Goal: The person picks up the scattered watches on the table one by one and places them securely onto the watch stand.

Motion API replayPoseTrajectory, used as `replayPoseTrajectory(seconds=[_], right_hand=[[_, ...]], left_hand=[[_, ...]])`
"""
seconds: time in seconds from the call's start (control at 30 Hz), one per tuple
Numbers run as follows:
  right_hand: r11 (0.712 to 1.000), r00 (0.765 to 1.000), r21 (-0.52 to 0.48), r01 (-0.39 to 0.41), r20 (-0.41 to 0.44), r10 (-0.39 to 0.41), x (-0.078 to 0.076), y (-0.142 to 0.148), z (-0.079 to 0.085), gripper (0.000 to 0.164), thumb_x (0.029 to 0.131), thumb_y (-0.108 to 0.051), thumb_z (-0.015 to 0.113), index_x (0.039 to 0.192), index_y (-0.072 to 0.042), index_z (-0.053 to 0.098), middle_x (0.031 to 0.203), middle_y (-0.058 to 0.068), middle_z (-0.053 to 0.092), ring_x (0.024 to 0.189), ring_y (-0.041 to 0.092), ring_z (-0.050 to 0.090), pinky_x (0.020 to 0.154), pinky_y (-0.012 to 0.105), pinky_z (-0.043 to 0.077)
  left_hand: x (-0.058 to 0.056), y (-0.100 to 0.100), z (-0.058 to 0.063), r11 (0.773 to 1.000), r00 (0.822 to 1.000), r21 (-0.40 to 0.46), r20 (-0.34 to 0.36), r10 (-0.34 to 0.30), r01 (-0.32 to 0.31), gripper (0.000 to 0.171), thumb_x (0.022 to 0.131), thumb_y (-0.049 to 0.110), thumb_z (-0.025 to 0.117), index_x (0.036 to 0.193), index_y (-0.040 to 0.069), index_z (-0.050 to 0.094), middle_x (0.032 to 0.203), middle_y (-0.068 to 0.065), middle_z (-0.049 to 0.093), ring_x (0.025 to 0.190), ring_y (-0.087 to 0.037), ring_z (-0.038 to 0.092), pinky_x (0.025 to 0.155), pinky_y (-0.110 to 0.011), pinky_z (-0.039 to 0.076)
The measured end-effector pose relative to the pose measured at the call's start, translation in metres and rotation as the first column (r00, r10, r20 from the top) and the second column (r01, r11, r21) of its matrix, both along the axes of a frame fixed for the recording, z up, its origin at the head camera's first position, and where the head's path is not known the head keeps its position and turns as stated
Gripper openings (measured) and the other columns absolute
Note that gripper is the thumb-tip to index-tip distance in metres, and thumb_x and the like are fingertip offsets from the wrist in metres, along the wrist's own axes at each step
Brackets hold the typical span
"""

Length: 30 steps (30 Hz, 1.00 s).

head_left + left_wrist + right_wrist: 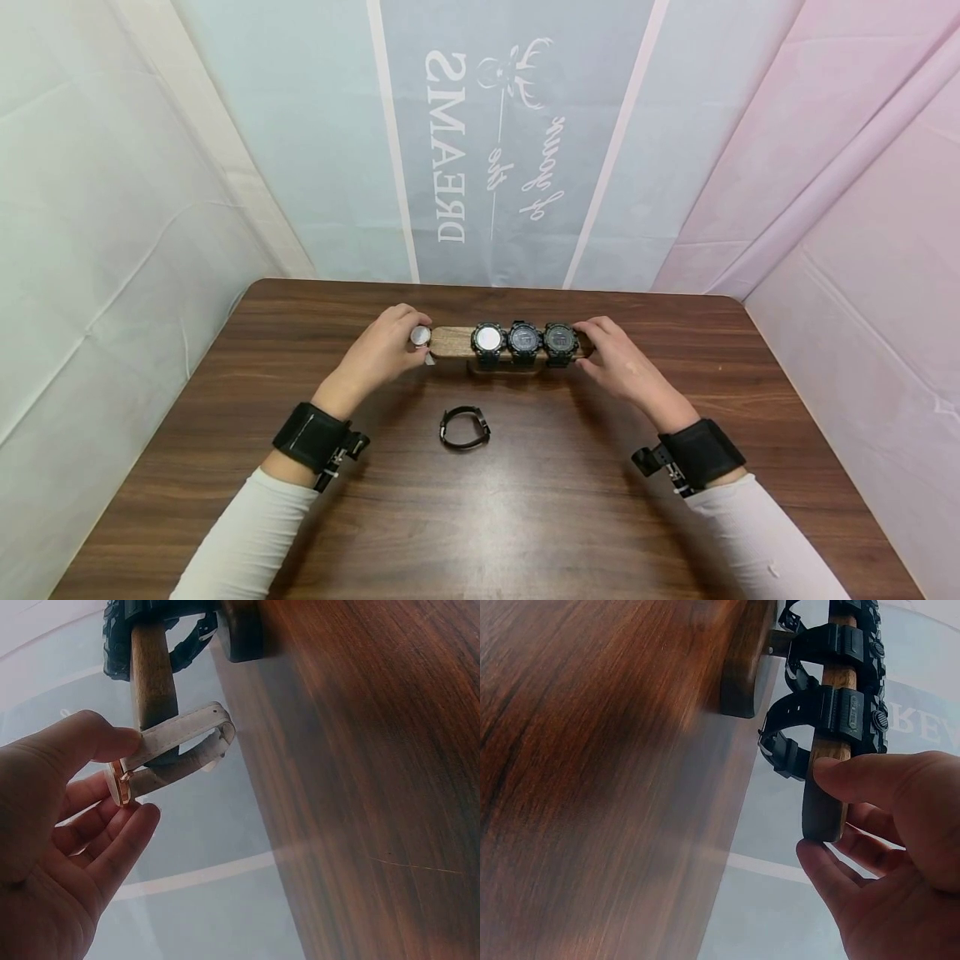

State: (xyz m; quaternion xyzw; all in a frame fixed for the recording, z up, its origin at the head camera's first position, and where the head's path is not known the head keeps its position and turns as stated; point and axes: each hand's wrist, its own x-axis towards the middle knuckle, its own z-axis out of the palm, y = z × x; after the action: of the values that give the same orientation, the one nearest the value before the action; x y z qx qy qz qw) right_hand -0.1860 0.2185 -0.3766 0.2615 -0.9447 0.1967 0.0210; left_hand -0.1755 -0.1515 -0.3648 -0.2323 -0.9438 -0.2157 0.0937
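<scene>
Watch holder: wooden crossbar [452, 342] raised on a base [741, 686] that stands on the table, near its far edge, between the two hands.
Left hand [384, 348]: pinching a white-strapped wristwatch [421, 336] at the crossbar's left end, thumb on the strap beside the rose-gold case, other fingers about the far side of the case.
White strap: a closed loop, with the crossbar's end showing inside it.
Right hand [621, 363]: pinching the crossbar's right end, thumb on the near face, fingers behind and at the tip.
Black sport watches: three side by side on the right half of the crossbar, straps looped round it; the left one [489, 338] has a face bright with glare, then the middle one [524, 337] and the right one [559, 339], just beside the right hand.
Loose black watch [484, 426]: on the table in front of the holder, its band curved into a ring.
Table [480, 542]: dark brown wood grain, rounded far corners.
Wrists: black cuffs [311, 437] with small cameras, below white sleeves [243, 533].
Backdrop [517, 167]: pale blue-grey cloth, "DREAMS" printed sideways.
</scene>
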Motion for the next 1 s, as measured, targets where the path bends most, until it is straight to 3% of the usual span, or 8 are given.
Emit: replayPoseTrajectory(seconds=[0.4,1.0], right_hand=[[1.0,0.999,-0.016,-0.013,-0.031,0.013,0.0,0.001,-0.002,0.054,0.083,-0.011,0.067,0.132,-0.001,0.044,0.12,0.017,0.045,0.097,0.026,0.049,0.075,0.041,0.047],[1.0,0.999,-0.022,-0.004,-0.035,0.003,0.002,0.0,-0.001,0.054,0.083,-0.01,0.067,0.132,-0.001,0.044,0.12,0.017,0.045,0.1,0.027,0.049,0.077,0.043,0.048]], left_hand=[[-0.001,0.005,0.002,0.999,0.999,-0.023,0.028,-0.041,0.041,0.033,0.076,0.015,0.07,0.106,0.006,0.062,0.102,-0.004,0.055,0.088,-0.015,0.051,0.074,-0.032,0.048],[-0.016,0.005,0.003,0.976,0.975,-0.021,-0.021,-0.219,0.219,0.031,0.071,0.015,0.074,0.1,0.01,0.063,0.1,0.001,0.056,0.09,-0.011,0.054,0.08,-0.03,0.048]])
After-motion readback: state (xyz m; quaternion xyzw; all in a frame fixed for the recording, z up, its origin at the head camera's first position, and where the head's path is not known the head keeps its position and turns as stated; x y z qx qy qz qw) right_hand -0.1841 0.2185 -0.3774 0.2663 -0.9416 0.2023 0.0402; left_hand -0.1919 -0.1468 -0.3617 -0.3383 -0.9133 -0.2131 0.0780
